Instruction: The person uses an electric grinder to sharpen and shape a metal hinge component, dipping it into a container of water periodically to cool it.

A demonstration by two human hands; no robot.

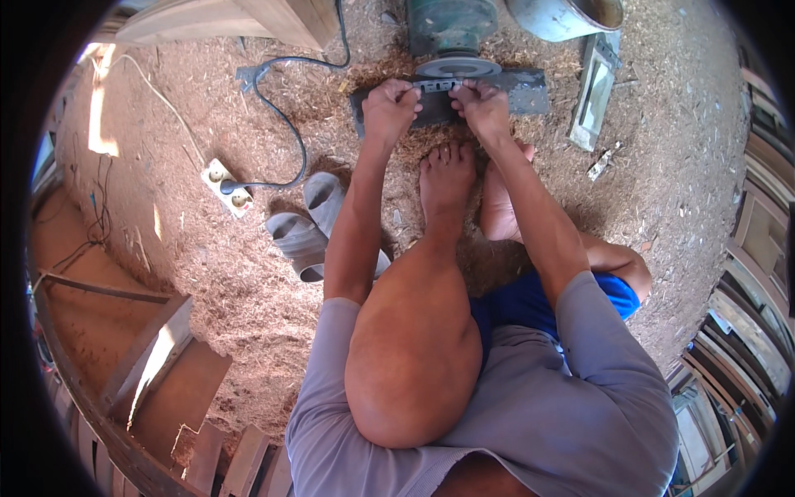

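A slotted metal blade [436, 86], short and flat, spans the gap between my two hands. Its left end is pinched in the fingers of my left hand [390, 113]. My right hand [483, 108] grips the other end with thumb and fingers. Just beyond the blade is the grey disc-shaped wheel [460, 67] of a green grinder [451, 25]. Whether the blade touches the wheel, I cannot tell. Under my hands, a dark flat board [526, 93] lies on the ground in front of the grinder.
My bare feet [448, 178] rest close to the board. A white power strip [226, 187] with a dark cable plugged in lies left, near grey slippers [298, 238]. A pale metal bucket [556, 18] and a hand plane-like tool [593, 95] are at the far right. Shavings cover the ground.
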